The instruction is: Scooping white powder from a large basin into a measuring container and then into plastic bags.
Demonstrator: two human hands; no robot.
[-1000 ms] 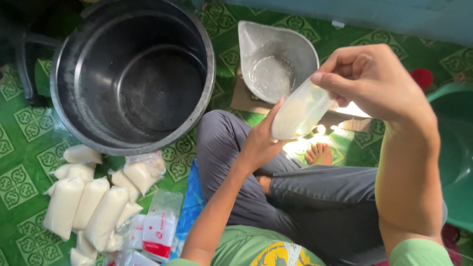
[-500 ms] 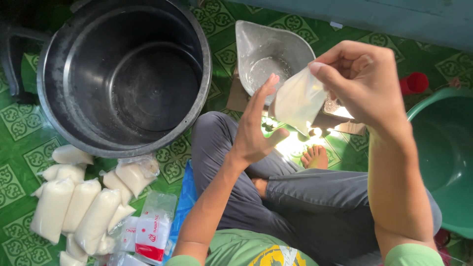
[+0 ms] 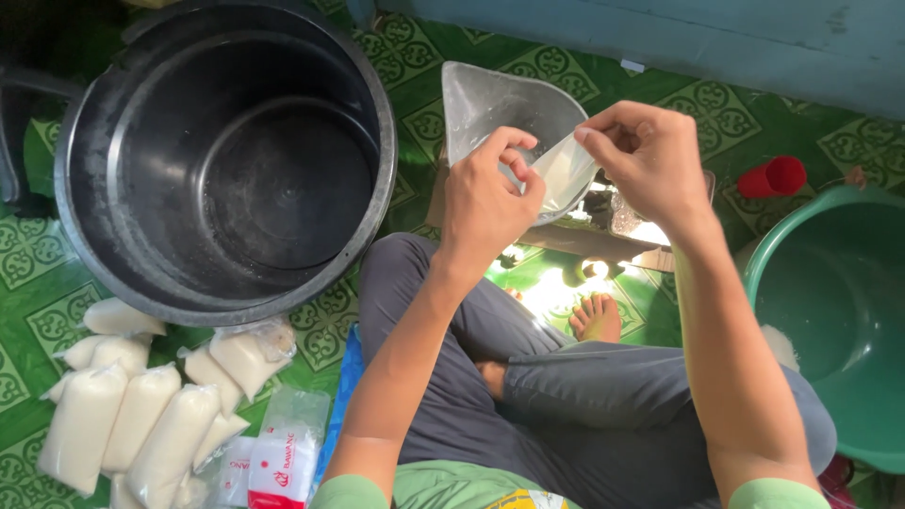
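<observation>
Both of my hands hold a small clear plastic bag [image 3: 560, 175] part filled with white liquid, raised in front of me above my crossed legs. My left hand [image 3: 485, 198] grips its left side near the top with fingers curled. My right hand [image 3: 649, 160] pinches the bag's upper right end between thumb and fingers. Just behind the bag stands a clear plastic jug [image 3: 490, 104] on the floor.
A big black pot [image 3: 94, 141] sits at left on the green patterned floor. Several filled white bags [image 3: 141, 415] and a packet of empty bags [image 3: 283, 452] lie at lower left. A green basin [image 3: 830, 311] is at right, a red cup [image 3: 775, 175] beyond it.
My left hand rose from under the bag to grip its upper left side. The bag turned from hanging upright to lying more sideways between both hands.
</observation>
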